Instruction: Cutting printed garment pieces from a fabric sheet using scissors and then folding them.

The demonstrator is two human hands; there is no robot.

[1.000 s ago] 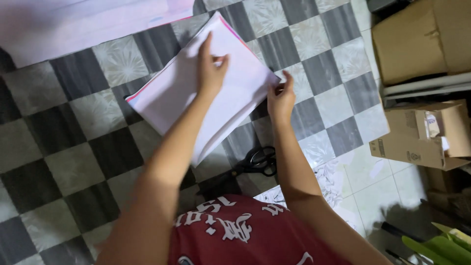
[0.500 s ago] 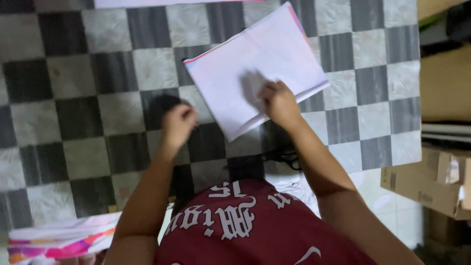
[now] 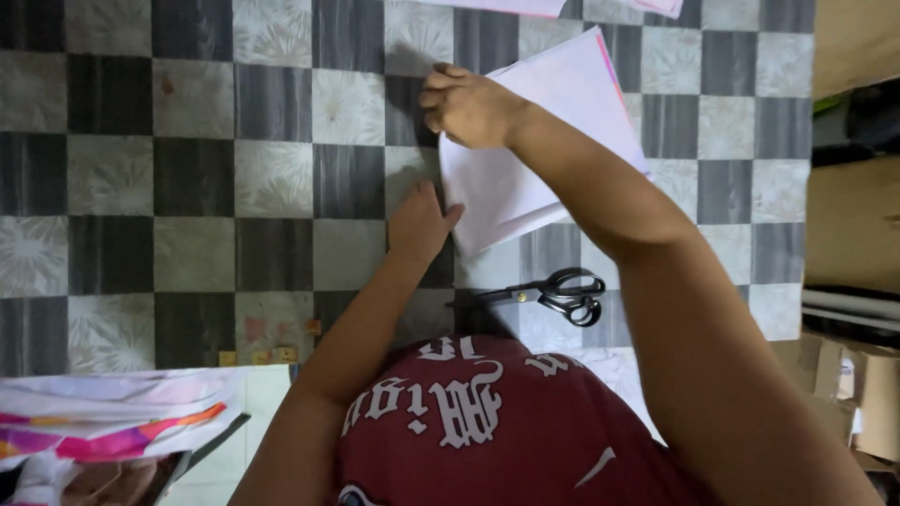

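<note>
Scissors (image 3: 553,293) with black handles lie on the checkered floor (image 3: 197,187) nearest the person, just in front of the dark red shirt (image 3: 478,431), blades pointing toward the left arm and shut. They sit apart from both hands, a little below the lower corner of the paper.

Just beyond them the left hand (image 3: 419,225) rests flat on the tiles, fingers together and the thumb stretched out to the right so that it touches the lower left corner of the folded paper (image 3: 539,150). The hand grips nothing; it only presses down at that corner.

The paper is a white folded sheet or thin stack with a pink edge showing along its upper right side. It lies on the floor at an angle, its left edge running from the left thumb up to the other hand.

Farther out, the right hand (image 3: 467,105) is curled into a loose fist on the upper left corner of the paper, knuckles up, fingers tucked under; whether they pinch the edge or just press on it cannot be told.

At the near left lies a heap of pink and orange patterned material (image 3: 112,422). Cardboard boxes (image 3: 858,384) stand at the right edge, and more pale sheets (image 3: 553,6) show at the top.
</note>
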